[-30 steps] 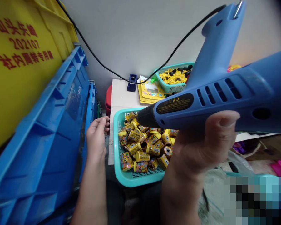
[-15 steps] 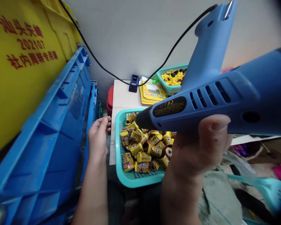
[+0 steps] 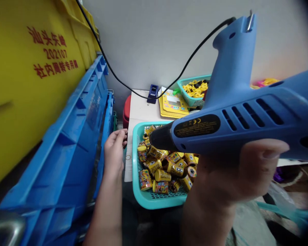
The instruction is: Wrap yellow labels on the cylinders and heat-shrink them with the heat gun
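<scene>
Heat gun (image 3: 236, 136) w/ "CE" label (image 3: 197, 126) in R hand (image 3: 228, 181); L hand (image 3: 114, 150) curled, contents unclear

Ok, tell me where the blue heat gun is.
In the head view, the blue heat gun spans the right half, gripped in the right hand, handle upward, its black nozzle overlapping, in the picture, the teal basket of small yellow jars.
</scene>
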Demonstrator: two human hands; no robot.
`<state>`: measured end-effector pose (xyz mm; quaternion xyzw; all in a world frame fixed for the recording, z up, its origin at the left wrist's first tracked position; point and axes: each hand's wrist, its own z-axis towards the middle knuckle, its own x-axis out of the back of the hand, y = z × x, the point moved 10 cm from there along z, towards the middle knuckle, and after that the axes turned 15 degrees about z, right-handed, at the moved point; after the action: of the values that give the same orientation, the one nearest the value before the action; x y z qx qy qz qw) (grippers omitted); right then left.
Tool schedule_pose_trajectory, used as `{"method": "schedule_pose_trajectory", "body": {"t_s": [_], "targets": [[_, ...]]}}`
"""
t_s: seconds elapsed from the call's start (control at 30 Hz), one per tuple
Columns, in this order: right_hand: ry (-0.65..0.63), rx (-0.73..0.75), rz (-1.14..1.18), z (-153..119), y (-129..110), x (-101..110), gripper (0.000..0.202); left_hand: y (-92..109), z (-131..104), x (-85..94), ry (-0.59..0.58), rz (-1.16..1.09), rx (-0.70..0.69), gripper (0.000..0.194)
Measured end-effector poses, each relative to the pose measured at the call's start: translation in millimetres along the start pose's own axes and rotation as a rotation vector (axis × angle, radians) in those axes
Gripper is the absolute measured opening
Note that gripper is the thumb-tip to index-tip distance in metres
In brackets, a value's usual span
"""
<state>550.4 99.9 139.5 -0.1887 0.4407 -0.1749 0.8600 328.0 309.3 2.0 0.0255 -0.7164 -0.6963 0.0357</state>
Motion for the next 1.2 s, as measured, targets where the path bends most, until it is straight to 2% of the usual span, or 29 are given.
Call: {"method": "schedule_pose_trajectory", "body": {"t_s": [0.37,0.57,0.7,0.93,1.2], "targets": [[0.083,0.018,-0.038,-1,-4,1,0.067,3,-1,0.6,-0.009,0.023,0.003,0.032],[0.115,0.143,-0.151,-3,-17,2,0.060,3,-2,1.0,-0.005,0.021,0.000,0.031],[0.139,0.154,-0.193,-1,-22,3,0.058,2,-2,1.4,-0.011,0.023,0.004,0.032],[0.091,0.217,-0.164,-1,-21,1,0.037,-2,1,2.1,-0.017,0.036,-0.006,0.030],[0.072,0.228,-0.161,-2,-20,-1,0.043,-4,1,0.7,-0.031,0.028,-0.008,0.030]]}}
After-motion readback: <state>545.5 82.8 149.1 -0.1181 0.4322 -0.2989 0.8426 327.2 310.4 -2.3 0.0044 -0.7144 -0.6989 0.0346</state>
